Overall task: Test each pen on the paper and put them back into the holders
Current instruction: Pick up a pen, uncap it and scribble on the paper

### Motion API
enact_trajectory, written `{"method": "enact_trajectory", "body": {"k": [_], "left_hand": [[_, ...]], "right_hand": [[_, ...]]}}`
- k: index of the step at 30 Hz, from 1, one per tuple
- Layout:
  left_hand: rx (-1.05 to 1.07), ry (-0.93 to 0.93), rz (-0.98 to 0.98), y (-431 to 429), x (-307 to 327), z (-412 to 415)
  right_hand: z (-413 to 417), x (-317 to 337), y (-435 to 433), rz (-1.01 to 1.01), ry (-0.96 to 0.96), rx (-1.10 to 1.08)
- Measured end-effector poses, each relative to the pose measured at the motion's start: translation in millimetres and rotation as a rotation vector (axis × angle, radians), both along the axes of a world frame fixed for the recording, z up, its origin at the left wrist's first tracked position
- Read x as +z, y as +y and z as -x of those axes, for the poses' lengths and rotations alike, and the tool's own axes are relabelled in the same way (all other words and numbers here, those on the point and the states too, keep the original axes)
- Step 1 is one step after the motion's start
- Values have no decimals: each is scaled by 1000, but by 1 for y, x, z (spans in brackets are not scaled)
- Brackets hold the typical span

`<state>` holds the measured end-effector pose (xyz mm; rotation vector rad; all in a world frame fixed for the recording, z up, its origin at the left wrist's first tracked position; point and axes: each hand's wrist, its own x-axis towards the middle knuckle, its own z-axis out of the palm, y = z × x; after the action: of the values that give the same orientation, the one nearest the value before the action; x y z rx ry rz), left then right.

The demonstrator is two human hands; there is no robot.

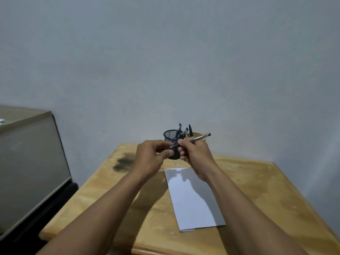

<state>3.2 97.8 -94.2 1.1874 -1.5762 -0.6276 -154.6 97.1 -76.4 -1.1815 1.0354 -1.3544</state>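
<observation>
While my right hand (191, 151) grips the pen (195, 139), my left hand (152, 155) pinches its tip, probably uncapping it, over the bench's (257, 190) far edge.

No readable text, faint scribbles on the paper (191, 196) — illegible, no labels

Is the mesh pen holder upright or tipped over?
Upright: the mesh holder stands on the table, rim up, with pens sticking out.

A plain home or office desk corner — a worn wooden table (257, 183) against a bare grey wall (165, 61), a mesh pen holder (170, 137) and paper (193, 205) on it, a beige cabinet (27, 162) left of the table.
</observation>
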Motion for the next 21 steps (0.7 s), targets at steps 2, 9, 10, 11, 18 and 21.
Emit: {"method": "enact_trajectory", "body": {"k": [2, 9, 10, 11, 18, 21], "left_hand": [[-29, 14, 0, -2, 4, 2], [-186, 6, -156, -11, 19, 6], [-218, 44, -189, -11, 20, 7], [-244, 73, -212, -13, 21, 7], [-36, -197, 7, -21, 10, 12], [-69, -187, 41, -22, 12, 12]], "right_hand": [[3, 0, -2, -13, -44, -10], [11, -2, -5, -17, -150, -12], [11, -3, -5, -10, -149, -15], [11, -4, -5, -3, -146, -21], [5, -12, -12, 3, -160, -116], [9, -14, -12, 6, -145, 3]]}}
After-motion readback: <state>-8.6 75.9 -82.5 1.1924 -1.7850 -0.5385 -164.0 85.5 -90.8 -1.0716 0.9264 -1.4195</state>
